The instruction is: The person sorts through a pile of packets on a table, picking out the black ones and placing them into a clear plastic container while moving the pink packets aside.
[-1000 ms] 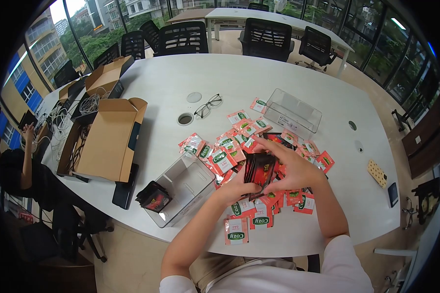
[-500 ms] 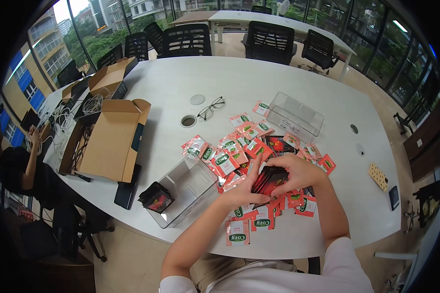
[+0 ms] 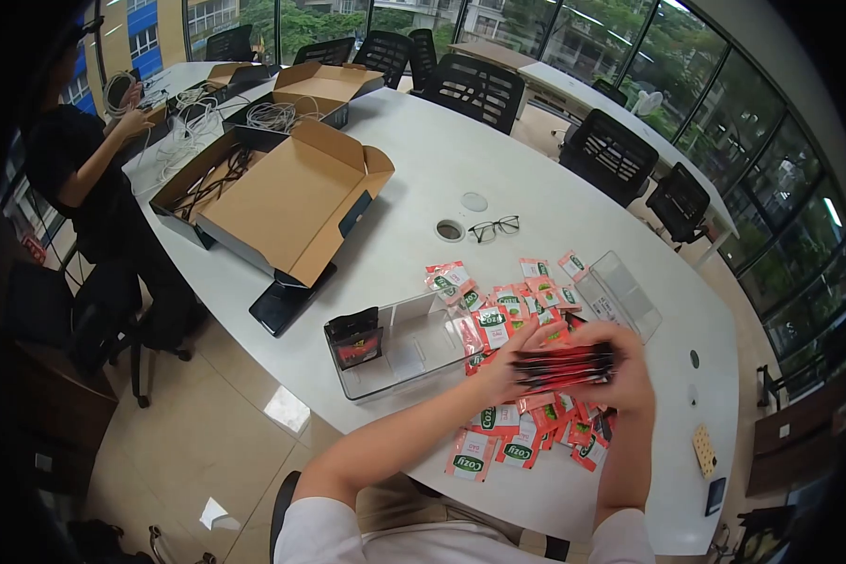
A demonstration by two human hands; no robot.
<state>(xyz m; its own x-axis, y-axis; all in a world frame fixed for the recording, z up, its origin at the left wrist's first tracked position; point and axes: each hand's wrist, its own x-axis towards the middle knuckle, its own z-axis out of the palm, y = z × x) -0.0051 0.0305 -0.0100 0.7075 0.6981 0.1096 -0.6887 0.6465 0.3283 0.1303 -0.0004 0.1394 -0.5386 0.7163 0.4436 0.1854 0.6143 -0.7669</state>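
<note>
My left hand [image 3: 500, 369] and my right hand [image 3: 623, 373] together grip a flat stack of black and red sachets [image 3: 564, 365], held level above a pile of red and green sachets [image 3: 522, 320] scattered on the white table [image 3: 414, 179]. To the left of my hands stands a clear plastic box [image 3: 404, 343] with a bundle of black sachets [image 3: 355, 339] at its left end. A second clear box [image 3: 622, 294] stands behind the pile, to the right.
Glasses [image 3: 493, 227] lie near two round cable ports. An open cardboard box [image 3: 287, 202] and more boxes with white cables [image 3: 277, 113] fill the table's far left. A person in black [image 3: 80, 174] stands there. Black chairs [image 3: 475, 89] line the far side.
The view has swung left and tilted. My hands turned the black and red stack from upright to flat and squared it between them.
</note>
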